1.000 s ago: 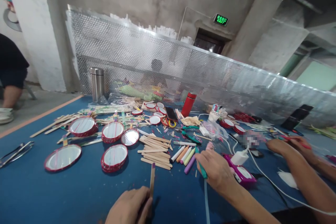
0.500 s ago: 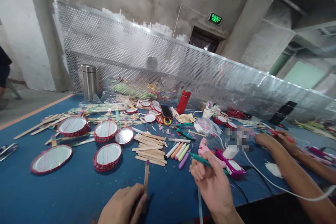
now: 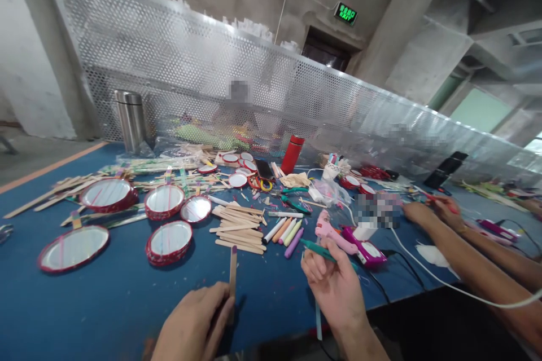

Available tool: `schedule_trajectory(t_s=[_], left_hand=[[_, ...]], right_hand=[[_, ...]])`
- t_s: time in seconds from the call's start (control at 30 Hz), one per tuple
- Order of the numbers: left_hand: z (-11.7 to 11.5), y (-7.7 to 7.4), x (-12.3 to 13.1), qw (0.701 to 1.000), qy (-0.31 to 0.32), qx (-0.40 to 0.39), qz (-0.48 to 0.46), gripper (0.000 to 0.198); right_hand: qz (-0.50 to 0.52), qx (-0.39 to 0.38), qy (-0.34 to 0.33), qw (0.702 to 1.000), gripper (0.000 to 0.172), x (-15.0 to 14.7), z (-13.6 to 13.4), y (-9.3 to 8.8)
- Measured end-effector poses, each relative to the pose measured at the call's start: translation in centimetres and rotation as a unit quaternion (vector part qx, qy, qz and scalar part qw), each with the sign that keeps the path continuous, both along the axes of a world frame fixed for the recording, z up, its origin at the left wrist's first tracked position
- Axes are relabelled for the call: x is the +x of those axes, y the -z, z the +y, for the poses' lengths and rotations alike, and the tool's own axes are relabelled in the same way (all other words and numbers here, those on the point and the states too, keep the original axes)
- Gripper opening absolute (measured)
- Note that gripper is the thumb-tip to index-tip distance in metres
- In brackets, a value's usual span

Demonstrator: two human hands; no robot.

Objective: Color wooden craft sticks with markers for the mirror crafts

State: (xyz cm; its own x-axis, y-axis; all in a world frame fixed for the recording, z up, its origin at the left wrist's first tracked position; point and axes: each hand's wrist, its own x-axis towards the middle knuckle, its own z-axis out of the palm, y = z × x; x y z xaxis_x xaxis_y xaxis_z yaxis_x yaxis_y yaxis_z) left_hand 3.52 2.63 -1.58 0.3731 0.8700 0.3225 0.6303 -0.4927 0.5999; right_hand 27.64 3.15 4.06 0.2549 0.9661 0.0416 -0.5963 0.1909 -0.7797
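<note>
My left hand (image 3: 192, 321) pinches a wooden craft stick (image 3: 233, 268) near the table's front edge. The stick points up, and its top end is coloured purple. A teal marker pen (image 3: 315, 248) is gripped in my right hand (image 3: 336, 290), its tip aimed left and apart from the stick. Just beyond the hands lies a pile of bare craft sticks (image 3: 239, 231). Beside that pile rest several coloured markers (image 3: 290, 231), a purple one nearest my right hand. A pink glue gun (image 3: 334, 234) lies behind my right hand, against a purple and white device (image 3: 368, 252).
Several round red-rimmed mirrors (image 3: 169, 240) lie at the left. A steel flask (image 3: 130, 121) and a red bottle (image 3: 293, 154) stand before the perforated metal divider (image 3: 190, 51). At right, a co-worker's forearms (image 3: 453, 254) reach over the table, and a white cable (image 3: 440, 287) crosses there.
The camera view has shifted slightly, so the table things appear a little higher and further left. Both hands keep their hold on the craft stick and the marker pen.
</note>
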Motion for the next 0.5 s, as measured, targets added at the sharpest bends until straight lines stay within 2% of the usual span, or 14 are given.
schedule_trajectory(t_s=[0.1,0.23,0.37,0.5], left_hand=[[-0.1,-0.2,0.2,1.000,-0.007,-0.006,-0.002,0.026],[-0.2,-0.4,0.4,1.000,-0.005,-0.011,-0.004,0.027],[-0.3,-0.6,0.4,1.000,-0.007,-0.021,0.000,0.029],[-0.2,-0.7,0.3,1.000,-0.004,-0.030,0.008,0.031]], right_hand=[[-0.101,-0.009,0.073,0.992,0.024,1.2,-0.2,0.7],[-0.265,0.005,0.181,0.947,0.022,3.3,-0.2,1.6],[-0.332,0.038,0.206,0.920,0.020,3.9,-0.6,1.7],[-0.321,0.062,0.213,0.921,0.017,1.6,-2.5,1.4]])
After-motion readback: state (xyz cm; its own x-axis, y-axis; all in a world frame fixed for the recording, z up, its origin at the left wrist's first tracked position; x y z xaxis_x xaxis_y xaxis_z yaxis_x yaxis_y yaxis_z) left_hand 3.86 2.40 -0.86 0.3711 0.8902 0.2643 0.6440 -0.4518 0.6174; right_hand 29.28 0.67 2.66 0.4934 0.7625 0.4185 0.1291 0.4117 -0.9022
